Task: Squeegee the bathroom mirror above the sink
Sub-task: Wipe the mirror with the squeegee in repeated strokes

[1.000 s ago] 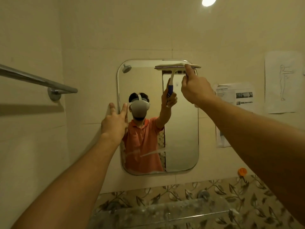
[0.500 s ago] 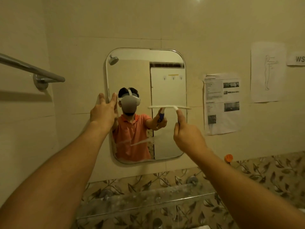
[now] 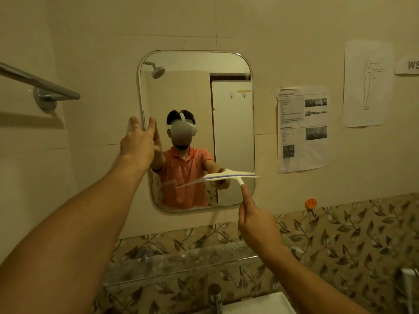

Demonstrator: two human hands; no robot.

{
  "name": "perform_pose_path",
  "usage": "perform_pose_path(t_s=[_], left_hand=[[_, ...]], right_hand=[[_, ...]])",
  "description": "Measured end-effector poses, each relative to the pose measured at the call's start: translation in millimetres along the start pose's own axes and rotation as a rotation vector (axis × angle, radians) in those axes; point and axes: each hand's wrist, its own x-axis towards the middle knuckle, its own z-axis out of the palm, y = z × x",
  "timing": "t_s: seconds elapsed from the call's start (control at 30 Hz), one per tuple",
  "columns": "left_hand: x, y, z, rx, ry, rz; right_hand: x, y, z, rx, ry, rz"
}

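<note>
The right hand (image 3: pixel 256 223) grips the squeegee (image 3: pixel 231 176) by its handle, one finger pointing up it. Its wiping edge lies sideways, low on the right side of the mirror (image 3: pixel 233 132), just above that hand. The left hand (image 3: pixel 138 141), fingers spread, rests on the mirror's left edge.

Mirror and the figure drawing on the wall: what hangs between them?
In the head view, a printed sheet with text and small photos hangs between the mirror and the figure drawing.
</note>
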Motion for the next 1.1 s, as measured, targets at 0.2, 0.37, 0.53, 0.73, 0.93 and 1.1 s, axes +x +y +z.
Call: perform_pose_path(t_s=[0.2,0.37,0.53,0.73,0.93,1.1], left_hand=[[0,1,0,-0.009,-0.021,0.000],[2,0,-2,-0.007,-0.042,0.003],[5,-1,3,0.003,-0.037,-0.008],[14,-3,10,-0.034,-0.024,0.008],[15,-4,11,-0.005,-0.021,0.021],[16,-4,9,0.007,-0.026,0.027]], right_hand=[[59,-35,-75,0.123,0.200,-0.054],[133,-79,-133,0.114,0.328,-0.075],[137,-84,-123,0.108,0.324,0.012],[97,-66,-76,0.139,0.294,0.082],[52,-49,-27,0.236,0.254,0.183],[22,-40,17,0.285,0.260,0.272]])
